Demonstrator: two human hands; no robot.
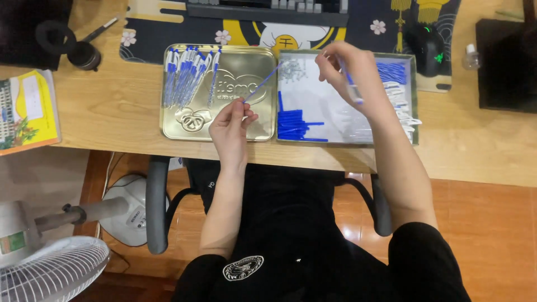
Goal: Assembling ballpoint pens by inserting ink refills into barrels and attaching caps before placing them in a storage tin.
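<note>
The left hand (232, 127) pinches the lower end of a thin blue refill (263, 83) between thumb and fingertips, so the fingers are narrow and closed on it, and the refill slants up and to the right from these fingers, over the gold tin lid (173, 126). The right hand (352, 70) is raised above the white tray (411, 95), and its fingers curl closed around a clear pen barrel (352, 89) that points downward from the fist. To do this step well, I think both hands should come closer together and the refill should be kept straight in line with the barrel opening, because such a thin, flexible piece bends easily if it is pushed at an angle (a grip nearer to the tip would probably give more control). To the left of the left fingers, a row of finished blue and white pens (187, 78) lies in the lid; just right of them, in the tray, there is a bundle of blue refills (293, 124), and above it a small pile of what look like springs (291, 70). The opening of the barrel is hidden by the right fingers, so I cannot tell how near the refill tip is to it. The clear parts under the right wrist are hard to distinguish, and the keyboard (268, 8) is cut off at the top edge.
</note>
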